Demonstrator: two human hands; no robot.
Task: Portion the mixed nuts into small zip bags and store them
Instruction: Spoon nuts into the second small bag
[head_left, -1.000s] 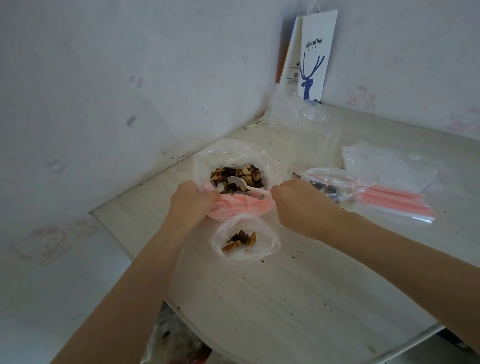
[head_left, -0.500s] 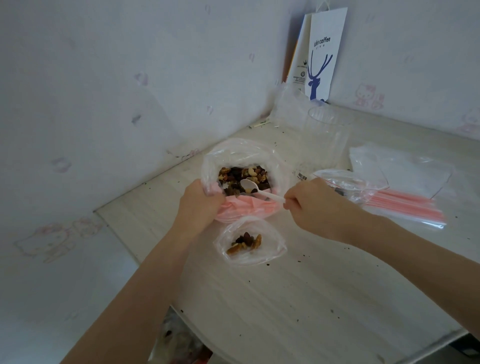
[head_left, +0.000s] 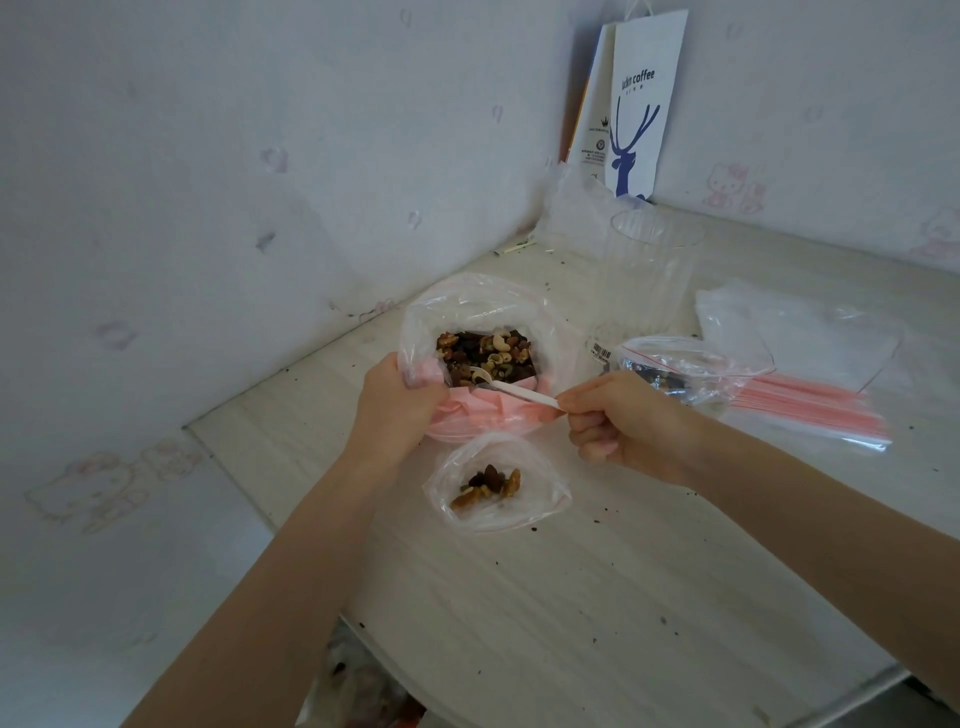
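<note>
**A:** Where does everything sit?

**B:** On the pale surface (head_left: 597, 623). The large bag (head_left: 467, 301) of mixed nuts (head_left: 488, 351) stands open, and the left hand (head_left: 397, 402) has its grip clamped on the near rim. That rim looks floppy, and I think it would sag if released.

**A:** And the small zip bag (head_left: 535, 499)?

**B:** It's just in front, mouth open, with a few nuts inside. It's probably thin, limp and light, so I'd take it by the rim.

**A:** The spoon (head_left: 519, 389)?

**B:** Stiff white plastic. The right hand (head_left: 631, 428) pinches the handle end in its grip, and the bowl is in the nuts.
</note>
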